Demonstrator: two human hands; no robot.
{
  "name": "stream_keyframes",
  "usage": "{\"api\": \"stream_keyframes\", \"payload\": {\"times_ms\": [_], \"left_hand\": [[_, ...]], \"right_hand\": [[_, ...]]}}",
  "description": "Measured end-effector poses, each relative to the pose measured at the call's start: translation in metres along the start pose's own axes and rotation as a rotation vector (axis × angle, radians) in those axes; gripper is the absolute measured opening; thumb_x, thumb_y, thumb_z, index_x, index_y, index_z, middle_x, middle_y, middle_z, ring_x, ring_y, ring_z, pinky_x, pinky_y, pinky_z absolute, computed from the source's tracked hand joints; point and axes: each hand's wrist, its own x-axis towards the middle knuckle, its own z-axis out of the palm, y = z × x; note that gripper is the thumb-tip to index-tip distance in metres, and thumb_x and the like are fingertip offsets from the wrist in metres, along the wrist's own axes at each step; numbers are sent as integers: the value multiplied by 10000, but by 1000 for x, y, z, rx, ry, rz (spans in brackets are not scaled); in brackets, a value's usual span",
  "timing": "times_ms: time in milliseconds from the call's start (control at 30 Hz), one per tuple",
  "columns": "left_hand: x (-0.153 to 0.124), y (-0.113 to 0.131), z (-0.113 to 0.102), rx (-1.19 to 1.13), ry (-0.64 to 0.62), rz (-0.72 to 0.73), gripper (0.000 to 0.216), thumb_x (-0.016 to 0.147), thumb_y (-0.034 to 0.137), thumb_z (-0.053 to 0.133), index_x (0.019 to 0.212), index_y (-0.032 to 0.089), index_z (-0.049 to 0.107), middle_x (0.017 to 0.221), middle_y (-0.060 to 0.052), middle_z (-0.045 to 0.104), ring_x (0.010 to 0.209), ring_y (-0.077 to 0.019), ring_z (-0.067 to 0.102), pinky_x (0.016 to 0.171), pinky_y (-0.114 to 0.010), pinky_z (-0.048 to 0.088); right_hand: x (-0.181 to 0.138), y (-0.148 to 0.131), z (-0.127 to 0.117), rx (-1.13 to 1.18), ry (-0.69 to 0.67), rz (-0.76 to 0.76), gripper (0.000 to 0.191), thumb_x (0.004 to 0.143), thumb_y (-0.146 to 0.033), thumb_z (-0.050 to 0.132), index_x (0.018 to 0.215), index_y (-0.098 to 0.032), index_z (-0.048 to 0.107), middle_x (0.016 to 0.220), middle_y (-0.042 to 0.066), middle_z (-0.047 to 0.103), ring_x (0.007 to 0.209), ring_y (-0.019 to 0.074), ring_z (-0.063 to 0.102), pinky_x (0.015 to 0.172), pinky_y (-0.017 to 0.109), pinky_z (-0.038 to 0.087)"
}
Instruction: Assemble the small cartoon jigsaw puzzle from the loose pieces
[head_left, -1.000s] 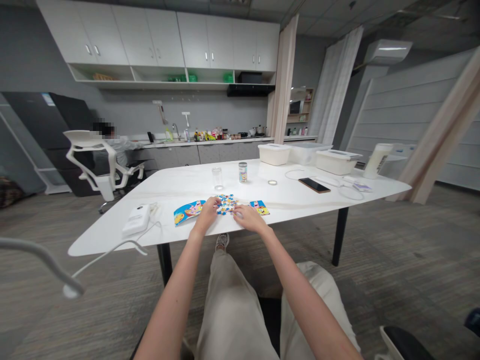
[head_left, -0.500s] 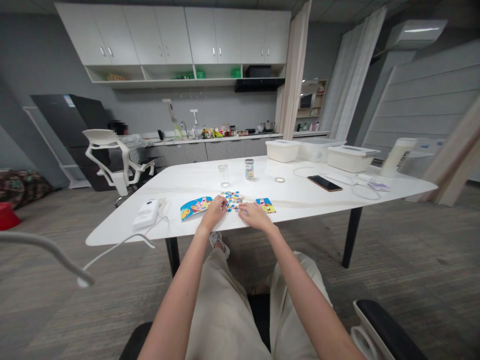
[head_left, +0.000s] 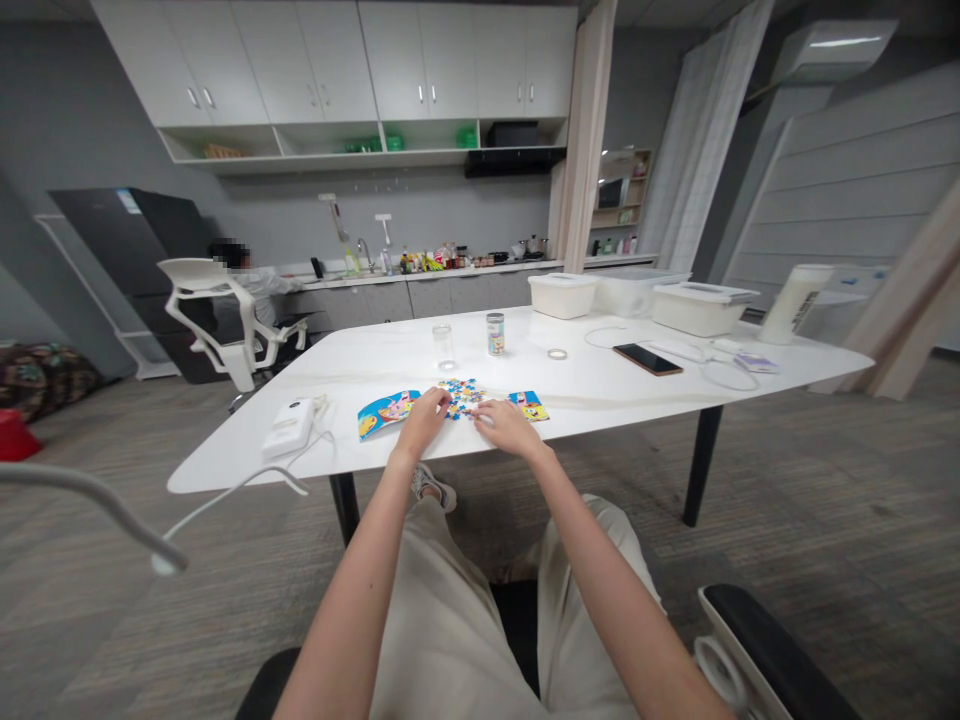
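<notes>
A loose heap of small colourful jigsaw pieces [head_left: 463, 392] lies near the table's front edge, between my two hands. My left hand [head_left: 424, 420] is at the heap's left side, fingers curled and closed together; what they pinch, if anything, is too small to make out. On the opposite side, my right hand [head_left: 506, 428] has bent fingers slightly apart, their tips touching pieces at the heap's edge. Left of my left hand lies a curved blue cartoon picture sheet [head_left: 381, 412]. A smaller blue and yellow cartoon picture [head_left: 529, 405] lies beyond my right hand, partly covered by it.
Behind the heap stand a clear jar [head_left: 443, 347] and a printed can [head_left: 496, 334], with a ring-shaped lid [head_left: 556, 354] nearby. A phone [head_left: 647, 359], cables and white bins [head_left: 564, 296] occupy the right side. A white device [head_left: 289, 427] lies left. A person sits by the counter.
The whole view has shifted slightly, with the table's things appearing a little further left and up. Both hands stay at the jigsaw pieces, with only small finger movement.
</notes>
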Motion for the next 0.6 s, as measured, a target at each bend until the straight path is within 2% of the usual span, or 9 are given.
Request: {"api": "stream_keyframes", "payload": {"times_ms": [333,600], "left_hand": [[0,4,-3,9,-25,-28,87,875,134,512,877,196,573,924,-54,647,873,-200,612,833,-345,485],[0,7,-5,43,-44,-26,152,918,179,470,981,199,607,1026,-82,658,992,-229,614,917,-374,465]], "right_hand": [[-1,-1,-2,-16,59,19,257,923,-266,549,1071,-180,740,1147,88,653,1074,214,583,998,323,402],[-1,-2,-3,-46,58,29,281,930,-270,534,1111,-164,721,1141,97,668,1071,217,589,995,323,402]]}}
